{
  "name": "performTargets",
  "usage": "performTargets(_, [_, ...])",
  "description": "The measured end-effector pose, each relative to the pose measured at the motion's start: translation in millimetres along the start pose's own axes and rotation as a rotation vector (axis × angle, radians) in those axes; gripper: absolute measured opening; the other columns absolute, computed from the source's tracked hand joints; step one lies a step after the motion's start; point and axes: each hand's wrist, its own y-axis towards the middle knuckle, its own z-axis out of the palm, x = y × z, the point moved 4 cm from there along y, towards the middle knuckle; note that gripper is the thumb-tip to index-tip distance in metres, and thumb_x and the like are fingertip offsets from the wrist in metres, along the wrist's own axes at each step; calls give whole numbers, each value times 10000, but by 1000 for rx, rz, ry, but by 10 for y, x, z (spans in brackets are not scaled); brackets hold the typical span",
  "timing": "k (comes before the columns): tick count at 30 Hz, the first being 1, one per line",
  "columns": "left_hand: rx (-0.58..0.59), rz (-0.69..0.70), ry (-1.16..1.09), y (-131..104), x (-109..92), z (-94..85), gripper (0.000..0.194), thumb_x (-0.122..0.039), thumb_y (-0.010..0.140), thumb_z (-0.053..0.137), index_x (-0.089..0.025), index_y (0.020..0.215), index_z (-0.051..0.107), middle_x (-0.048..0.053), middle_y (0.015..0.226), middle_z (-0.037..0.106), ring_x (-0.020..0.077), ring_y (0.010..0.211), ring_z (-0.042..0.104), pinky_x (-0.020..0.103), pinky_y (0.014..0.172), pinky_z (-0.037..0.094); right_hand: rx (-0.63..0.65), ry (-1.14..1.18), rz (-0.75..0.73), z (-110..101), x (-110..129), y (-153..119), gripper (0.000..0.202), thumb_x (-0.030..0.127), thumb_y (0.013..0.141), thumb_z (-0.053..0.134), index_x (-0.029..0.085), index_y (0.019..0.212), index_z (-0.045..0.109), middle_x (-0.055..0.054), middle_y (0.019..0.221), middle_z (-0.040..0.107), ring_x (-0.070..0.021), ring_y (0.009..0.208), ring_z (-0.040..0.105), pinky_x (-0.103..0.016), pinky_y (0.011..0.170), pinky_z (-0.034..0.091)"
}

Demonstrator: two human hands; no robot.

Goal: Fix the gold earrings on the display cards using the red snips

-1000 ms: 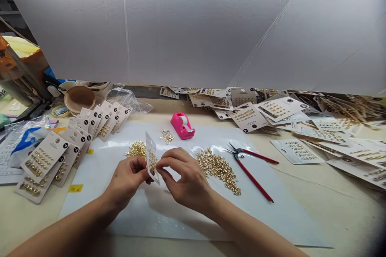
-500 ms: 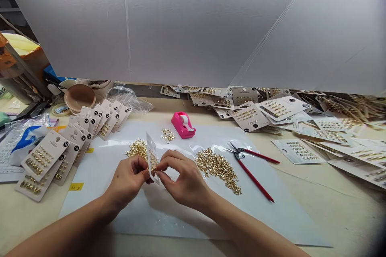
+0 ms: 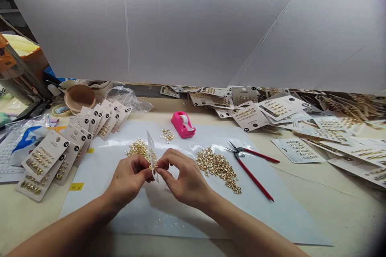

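A jewellery card (image 3: 151,150) stands nearly edge-on between my hands, with small gold pieces on its right face. My left hand (image 3: 128,176) pinches the card's lower left side. My right hand (image 3: 183,174) has thumb and forefinger together at the gold pieces low on the card; which piece they grip is too small to tell. Behind my left hand lies a pile of gold hooks (image 3: 138,148), with a smaller group of hooks (image 3: 167,135) farther back. A pile of small gold pieces (image 3: 217,166) lies right of my right hand.
Red-handled pliers (image 3: 253,168) lie open on the white sheet (image 3: 181,225). A pink tape dispenser (image 3: 182,125) stands behind my hands. Filled cards (image 3: 45,154) fan out at the left, near a brown bowl (image 3: 80,97). More cards (image 3: 283,108) are heaped at the right.
The card has turned slightly more edge-on to the camera. My right fingers have shifted a little up and right along it, and my left hand has barely moved.
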Motion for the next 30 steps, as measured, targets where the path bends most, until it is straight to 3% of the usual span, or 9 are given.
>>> performTargets(6, [-15,40,133,5,36,-4,65,-150,671,607,-164,639,552,1,593,615,132,589,550,247,571,415,29,119,96,75,-66,1,118,75,688,570,184,641,573,7,628,560,-115,575,536,-241,532,434])
performTargets(10, [-28,124,233,-6,-35,0,41,-175,706,588,-168,679,557,10,640,624,142,617,570,254,585,439,33,101,119,43,-103,6,100,114,726,591,193,670,617,0,654,599,-125,608,550,-252,559,431])
performTargets(15, [-167,486,587,-63,-193,-38,85,-160,765,546,-174,682,545,21,664,603,146,625,554,271,603,442,-6,74,162,-102,-109,-6,144,213,842,504,207,794,640,-16,696,633,-142,645,569,-267,574,426])
performTargets(19, [-234,709,878,-103,-194,-27,96,-122,794,503,-164,719,543,45,683,597,172,660,547,298,616,423,100,261,288,-35,-115,-25,117,287,841,515,193,828,583,-6,687,631,-128,600,563,-251,541,439])
performTargets(22, [-218,674,864,-94,-177,-29,103,-135,806,503,-166,722,554,43,689,605,171,658,549,301,620,422,130,311,343,43,-149,-27,88,264,803,550,184,833,569,-10,688,628,-134,610,579,-260,562,459])
performTargets(26, [-169,402,455,-42,-182,-110,86,-245,828,534,-189,774,570,3,672,587,140,641,550,268,620,446,71,376,421,58,-275,-1,139,286,827,493,176,844,576,-11,644,606,-138,596,569,-265,544,457])
performTargets(30, [-371,324,241,-6,-204,-264,223,-332,796,593,-209,975,541,11,829,556,151,803,542,286,745,458,11,393,433,21,-361,31,175,311,835,465,178,845,579,-3,625,580,-137,589,546,-264,534,439])
